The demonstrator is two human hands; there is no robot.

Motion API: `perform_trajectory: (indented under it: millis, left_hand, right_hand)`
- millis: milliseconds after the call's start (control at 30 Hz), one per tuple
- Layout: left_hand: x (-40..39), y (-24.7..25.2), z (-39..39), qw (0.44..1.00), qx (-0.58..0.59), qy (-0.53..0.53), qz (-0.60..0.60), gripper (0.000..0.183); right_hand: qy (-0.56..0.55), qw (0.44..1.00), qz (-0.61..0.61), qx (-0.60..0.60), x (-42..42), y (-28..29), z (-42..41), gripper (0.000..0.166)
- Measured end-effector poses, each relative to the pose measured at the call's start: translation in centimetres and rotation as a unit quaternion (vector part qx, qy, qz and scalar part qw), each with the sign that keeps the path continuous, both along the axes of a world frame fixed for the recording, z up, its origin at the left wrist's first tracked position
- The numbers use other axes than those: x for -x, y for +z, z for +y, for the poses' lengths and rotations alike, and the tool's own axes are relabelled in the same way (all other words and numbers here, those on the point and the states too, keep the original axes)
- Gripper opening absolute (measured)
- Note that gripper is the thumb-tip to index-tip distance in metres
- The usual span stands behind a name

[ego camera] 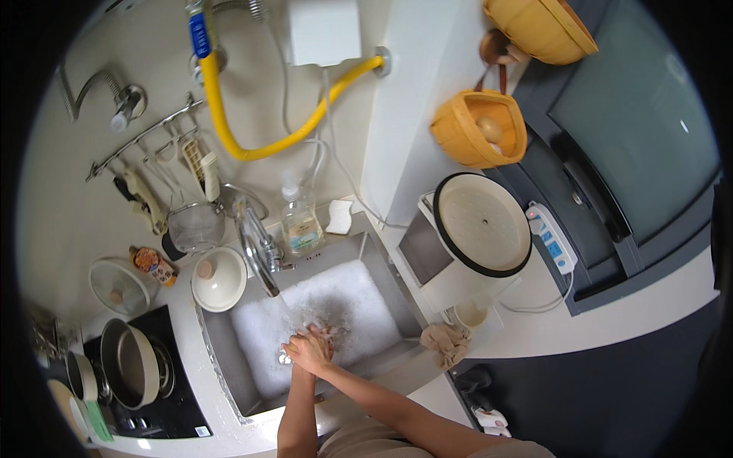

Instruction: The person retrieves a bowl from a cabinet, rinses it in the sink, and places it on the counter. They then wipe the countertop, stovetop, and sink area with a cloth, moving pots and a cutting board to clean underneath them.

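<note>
My right hand (pixel 309 350) lies across my left hand (pixel 327 334), and the two touch over the sink. The chrome faucet (pixel 260 260) pours a stream of water onto them. Most of my left hand is hidden beneath the right one. Whether anything is between the palms cannot be seen. White suds (pixel 366 297) cover the water in the stainless steel sink (pixel 381 257), with a darker gap in the foam around the stream. A small shiny spot shows beside my right hand, too small to identify.
Behind the sink stand a pump soap bottle (pixel 300 223) and a white sponge (pixel 339 217). A white lid (pixel 219 279) leans at its left rear. A beige cloth (pixel 445 345) hangs at its right edge. Pans (pixel 130 363) sit on the black cooktop (pixel 183 389). A power strip (pixel 551 237) lies at right.
</note>
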State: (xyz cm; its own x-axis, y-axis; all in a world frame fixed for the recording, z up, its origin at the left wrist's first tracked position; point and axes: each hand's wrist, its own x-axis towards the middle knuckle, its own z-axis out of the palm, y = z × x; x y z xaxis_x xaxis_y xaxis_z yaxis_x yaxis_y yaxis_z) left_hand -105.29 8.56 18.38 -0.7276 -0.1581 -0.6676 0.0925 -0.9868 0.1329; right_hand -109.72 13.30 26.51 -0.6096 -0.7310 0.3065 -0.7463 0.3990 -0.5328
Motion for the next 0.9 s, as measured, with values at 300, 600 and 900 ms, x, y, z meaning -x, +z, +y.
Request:
perform_trajectory:
  millis: [300,600,900]
  left_hand:
    - [1.5,-1.7,-0.6,0.996,0.053,0.020,-0.066,0.043]
    - [0.1,-0.9,-1.2,0.945,0.271,-0.008,-0.183,0.043]
    - [-0.6,4.3,-2.0,0.968,0.111,-0.181,-0.132,0.045]
  right_hand:
    - [-0.083,0.961,-0.239,-0.113,2.3,-2.0,-1.9,0.036]
    - [-0.221,0.604,-0.761,0.086,5.1,-10.6,-1.5,0.047]
    - [-0.206,0.856,-0.470,0.053,4.0,-8.0,-1.1,0.027]
